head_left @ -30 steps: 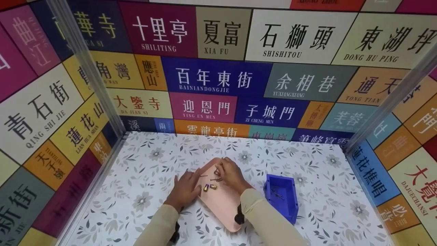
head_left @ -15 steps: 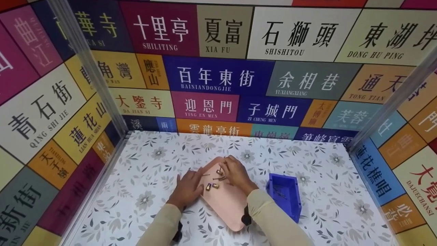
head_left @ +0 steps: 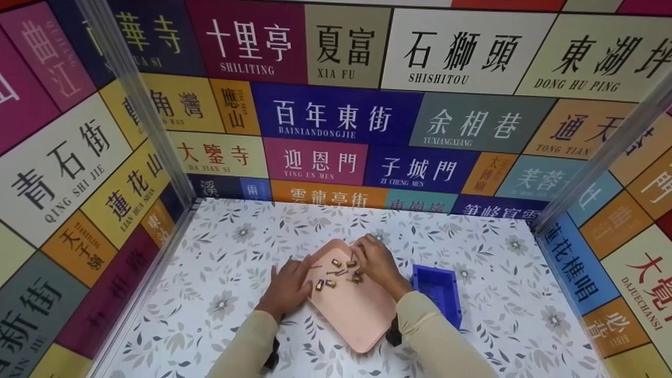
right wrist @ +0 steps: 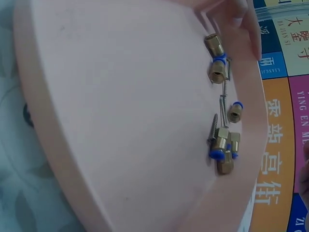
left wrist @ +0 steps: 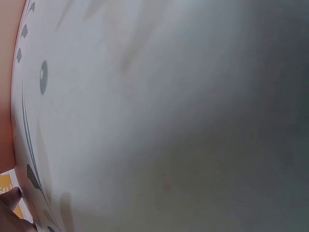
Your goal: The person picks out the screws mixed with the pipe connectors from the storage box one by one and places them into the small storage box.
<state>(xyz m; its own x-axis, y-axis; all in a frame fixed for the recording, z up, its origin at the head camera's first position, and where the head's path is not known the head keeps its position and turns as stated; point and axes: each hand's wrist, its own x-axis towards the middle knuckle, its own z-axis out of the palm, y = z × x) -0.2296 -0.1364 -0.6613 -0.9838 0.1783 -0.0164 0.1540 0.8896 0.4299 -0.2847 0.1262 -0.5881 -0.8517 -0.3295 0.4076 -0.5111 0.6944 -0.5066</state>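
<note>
A pink tray (head_left: 357, 323) lies slantwise on the table. My left hand (head_left: 286, 287) grips its left rim, thumb on the inner side. Near the tray's far end lie several brass push-in fittings with blue collars, one nearest my left hand being a fitting (right wrist: 235, 112) alone on its side. Thin screws (right wrist: 214, 126) lie among them. My right hand (head_left: 377, 262) is bent over the tray's far right rim, just beyond the fittings; whether its fingertips hold anything is hidden. The left wrist view shows mostly blurred tabletop, with part of the tray (left wrist: 6, 96) at its edge.
Right of the tray stands a blue bin (head_left: 455, 299), partly covered by my right forearm, with thin dark pieces inside. A floral cloth (head_left: 236, 262) covers the table. Walls with colourful sign panels (head_left: 336, 113) enclose the back and both sides.
My right hand has moved right, from over the fittings to the tray's far right rim, uncovering more fittings and screws. My left hand stays at the tray's left rim.
</note>
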